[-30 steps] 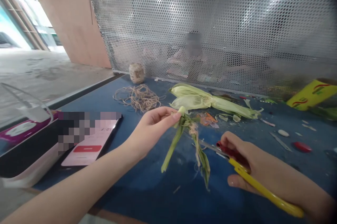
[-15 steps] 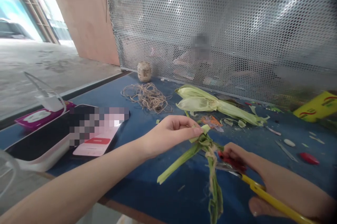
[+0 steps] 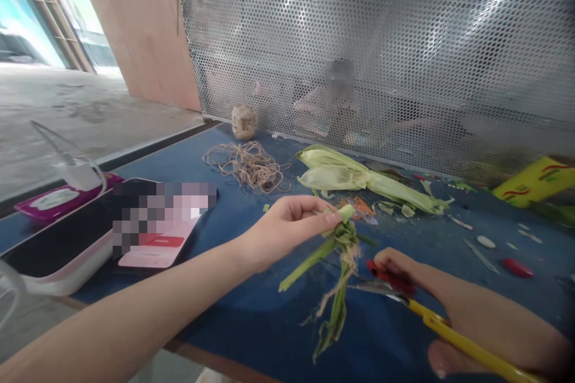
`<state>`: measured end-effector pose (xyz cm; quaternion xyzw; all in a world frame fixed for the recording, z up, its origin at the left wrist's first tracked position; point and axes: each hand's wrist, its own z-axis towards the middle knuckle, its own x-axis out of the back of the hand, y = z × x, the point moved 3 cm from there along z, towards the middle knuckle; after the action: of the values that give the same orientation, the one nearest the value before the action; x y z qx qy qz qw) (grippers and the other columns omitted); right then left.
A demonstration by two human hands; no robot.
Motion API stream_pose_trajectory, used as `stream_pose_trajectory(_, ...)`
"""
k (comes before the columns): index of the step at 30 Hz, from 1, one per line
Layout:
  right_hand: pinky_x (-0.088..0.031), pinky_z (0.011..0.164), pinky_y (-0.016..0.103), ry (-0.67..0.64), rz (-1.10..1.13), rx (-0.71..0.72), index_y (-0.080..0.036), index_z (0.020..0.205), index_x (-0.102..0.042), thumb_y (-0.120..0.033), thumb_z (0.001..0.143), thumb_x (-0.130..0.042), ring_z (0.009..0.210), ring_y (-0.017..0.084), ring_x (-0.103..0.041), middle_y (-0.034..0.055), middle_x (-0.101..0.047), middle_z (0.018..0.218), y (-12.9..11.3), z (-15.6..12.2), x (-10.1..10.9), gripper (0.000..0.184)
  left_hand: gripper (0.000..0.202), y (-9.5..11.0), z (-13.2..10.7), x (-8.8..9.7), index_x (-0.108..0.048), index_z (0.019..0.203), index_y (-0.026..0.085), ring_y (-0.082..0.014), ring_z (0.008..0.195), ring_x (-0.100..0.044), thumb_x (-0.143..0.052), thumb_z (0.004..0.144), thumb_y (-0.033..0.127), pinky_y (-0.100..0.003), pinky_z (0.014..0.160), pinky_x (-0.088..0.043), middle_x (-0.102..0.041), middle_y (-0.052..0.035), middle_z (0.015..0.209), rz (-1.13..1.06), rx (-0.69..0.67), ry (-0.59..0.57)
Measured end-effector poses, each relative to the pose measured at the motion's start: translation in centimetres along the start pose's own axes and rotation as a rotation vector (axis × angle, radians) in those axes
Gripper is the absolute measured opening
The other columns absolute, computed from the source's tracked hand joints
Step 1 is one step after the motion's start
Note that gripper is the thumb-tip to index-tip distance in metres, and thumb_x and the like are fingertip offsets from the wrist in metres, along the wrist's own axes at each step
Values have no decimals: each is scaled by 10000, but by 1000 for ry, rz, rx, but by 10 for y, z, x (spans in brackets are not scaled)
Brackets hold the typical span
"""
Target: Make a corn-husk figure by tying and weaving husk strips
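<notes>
My left hand (image 3: 291,224) pinches the pale top of a knotted bundle of green corn husk (image 3: 344,236) between thumb and fingers. Frayed tan twine (image 3: 351,257) is wound around the bundle, and its leafy ends hang over the table. My right hand (image 3: 431,287) grips yellow-handled scissors (image 3: 442,326), their blades pointing left and lying a little right of the hanging strands. A red piece (image 3: 390,278) shows under the right fingers; whether it belongs to the scissors I cannot tell. Behind the hands lies a larger pale green corn husk (image 3: 345,176).
A tangle of twine (image 3: 254,167) and a twine ball (image 3: 243,121) lie toward the back. A phone (image 3: 164,245), a white-edged device (image 3: 67,251) and a purple item (image 3: 58,197) sit left. Scraps, a red object (image 3: 517,267) and a yellow roll (image 3: 536,179) are right. Perforated metal (image 3: 278,29) stands behind.
The hanging strands have swung left, away from the scissor blades, and a loose twine end now dangles separately. Both hands keep their holds. The view has shifted slightly.
</notes>
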<state>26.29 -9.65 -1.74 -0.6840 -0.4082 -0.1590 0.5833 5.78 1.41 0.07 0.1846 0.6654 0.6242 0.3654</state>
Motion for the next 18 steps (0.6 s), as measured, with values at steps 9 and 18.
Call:
stream_pose_trajectory(9, -419, 930, 409, 23, -24, -33, -207, 1257, -424, -490, 568, -714, 1129, 337, -493, 126, -487, 1290, 3, 3, -3, 800, 182, 9, -4, 1, -675, 747, 151, -69, 428, -425, -680, 679, 319, -203, 444, -303, -540, 31, 496, 152, -24, -10)
stream_pose_trajectory(18, -456, 864, 358, 4, -62, -60, -211, 1121, -462, -420, 596, -699, 1009, 275, -558, 84, -581, 1103, -15, 12, -5, 613, 21, 1, -5, -11, -622, 726, 194, -197, 1057, -574, -622, 735, 175, -325, 960, -363, -546, 45, 450, 190, -90, -150)
